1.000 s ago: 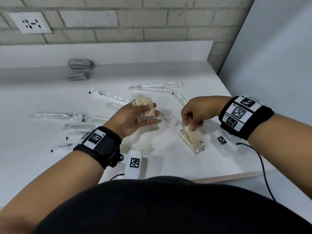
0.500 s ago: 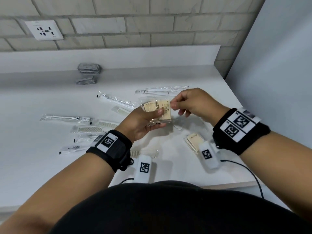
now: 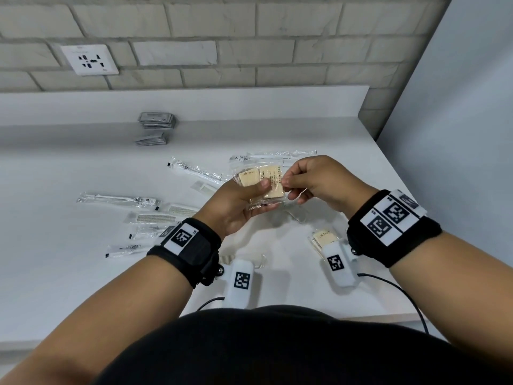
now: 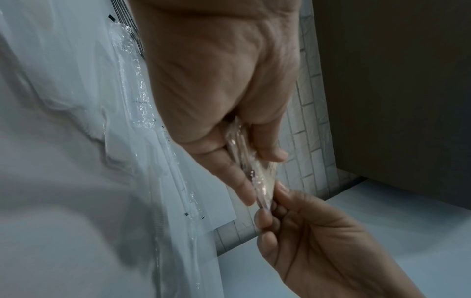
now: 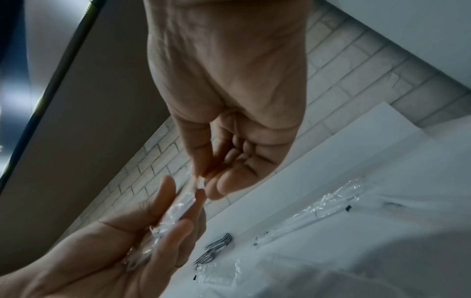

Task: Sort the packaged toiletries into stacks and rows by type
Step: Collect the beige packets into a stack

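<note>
My left hand (image 3: 244,201) holds a small stack of cream soap bars in clear wrappers (image 3: 261,180) above the white counter, thumb on top and fingers beneath. My right hand (image 3: 302,179) pinches the right edge of the top soap packet (image 3: 273,179) between thumb and forefinger. In the left wrist view the soap stack (image 4: 257,177) sits edge-on between the left fingers, with the right fingertips (image 4: 265,217) on its wrapper. In the right wrist view the same wrappers (image 5: 175,213) lie on the left palm. Another wrapped soap (image 3: 323,237) lies on the counter under my right wrist.
Wrapped toothbrushes (image 3: 194,170) and wrapped combs (image 3: 155,218) lie scattered on the counter's (image 3: 83,287) left and middle. Two stacks of grey sachets (image 3: 156,120) stand at the back by the upstand. A wall (image 3: 458,134) bounds the right side. A cable (image 3: 402,290) trails near the front edge.
My right hand left the soap pile on the counter, rose to the left hand and now pinches a packet on the held stack. The head view shifted slightly.
</note>
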A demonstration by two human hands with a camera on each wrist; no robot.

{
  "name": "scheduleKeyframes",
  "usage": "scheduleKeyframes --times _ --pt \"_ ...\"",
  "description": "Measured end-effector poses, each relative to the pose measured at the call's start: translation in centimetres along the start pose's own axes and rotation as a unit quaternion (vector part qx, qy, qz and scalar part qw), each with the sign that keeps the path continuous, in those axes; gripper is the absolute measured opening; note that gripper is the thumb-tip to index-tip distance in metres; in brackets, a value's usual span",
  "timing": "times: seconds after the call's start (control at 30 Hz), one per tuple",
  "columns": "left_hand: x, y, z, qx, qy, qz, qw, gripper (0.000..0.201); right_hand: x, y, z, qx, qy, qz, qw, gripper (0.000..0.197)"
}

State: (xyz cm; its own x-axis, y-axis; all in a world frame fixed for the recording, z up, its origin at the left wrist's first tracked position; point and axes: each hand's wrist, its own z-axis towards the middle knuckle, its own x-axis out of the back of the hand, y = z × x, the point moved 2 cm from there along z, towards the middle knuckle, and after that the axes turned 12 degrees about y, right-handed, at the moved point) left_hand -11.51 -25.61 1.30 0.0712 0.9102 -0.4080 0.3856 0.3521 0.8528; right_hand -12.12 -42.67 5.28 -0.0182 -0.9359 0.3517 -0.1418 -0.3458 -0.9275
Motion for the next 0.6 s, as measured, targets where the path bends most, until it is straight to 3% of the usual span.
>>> scheduleKeyframes --times 0.1,0.23,0.33,0.43,0.5,0.6 --pt "0.2 0.1 0.0 0.0 0.003 -0.004 1.0 0.016 0.0 -0.4 -0.1 0.011 -0.003 0.022 1.0 0.008" --pt "0.8 0.6 0.5 0.021 0.046 -0.01 0.999 0.04 1.3 -2.1 -0.6 0.03 -0.047 0.141 0.988 0.016" --pt "1.6 0.5 0.8 0.05 0.09 0.012 0.995 0.033 1.9 -2.1 -0.6 0.057 -0.04 -0.015 0.997 0.013" --pt "1.7 0.2 0.5 0.108 0.09 0.052 0.989 0.035 2.2 -1.9 -0.5 0.072 -0.009 -0.111 0.991 0.009" --pt "1.6 0.1 0.3 0.15 0.068 0.082 0.983 0.043 2.0 -2.4 -0.7 0.157 0.038 -0.228 0.96 0.007" --pt "1.1 0.1 0.0 0.166 0.039 0.083 0.982 0.036 0.8 -2.2 -1.4 0.366 0.04 -0.391 0.844 0.006"
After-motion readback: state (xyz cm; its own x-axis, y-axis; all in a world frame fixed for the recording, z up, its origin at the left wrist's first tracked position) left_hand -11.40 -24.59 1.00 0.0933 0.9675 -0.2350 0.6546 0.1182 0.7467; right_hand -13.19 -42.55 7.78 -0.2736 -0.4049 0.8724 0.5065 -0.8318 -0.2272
